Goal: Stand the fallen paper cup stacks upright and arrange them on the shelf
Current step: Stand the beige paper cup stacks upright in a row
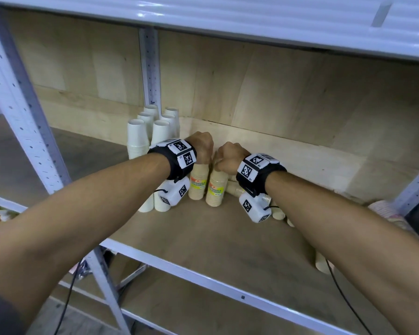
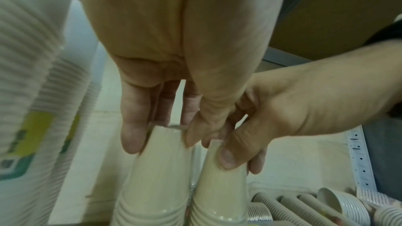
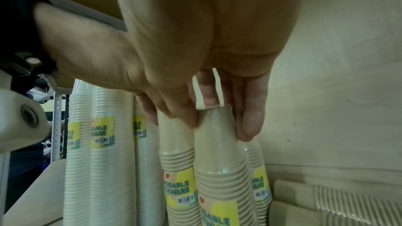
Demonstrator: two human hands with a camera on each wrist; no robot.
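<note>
Two tan cup stacks stand upright side by side mid-shelf in the head view — left tan stack (image 1: 198, 183), right tan stack (image 1: 217, 188), each with a yellow-green label. Left hand (image 1: 202, 148) sits on top of the left one, right hand (image 1: 229, 158) on top of the right one, knuckles nearly touching. White cup stacks (image 1: 153, 128) stand upright behind and to the left, near the back wall. Fallen stacks (image 1: 236, 188) lie on the wooden shelf (image 1: 228, 238) to the right, partly hidden by the right wrist. Both wrists carry black bands with marker tiles.

Left wrist view: left hand (image 2: 174, 57) fingers (image 2: 132, 126) are curled down round the top of the left tan stack (image 2: 156, 169), thumb on its near side. Right hand (image 2: 304, 106) pinches the top of the right tan stack (image 2: 219, 186), which touches its neighbour. Fallen stacks (image 2: 304, 207) lie at lower right.

Right wrist view: right hand (image 3: 206, 40) fingers (image 3: 250, 118) and thumb clamp the top cup of the right tan stack (image 3: 219, 169) — the left tan stack (image 3: 176, 169) is just beside it, the other hand's fingers on its top. White cup stacks (image 3: 108, 143) stand upright at left, a fallen stack (image 3: 348, 204) lies at lower right.
</note>
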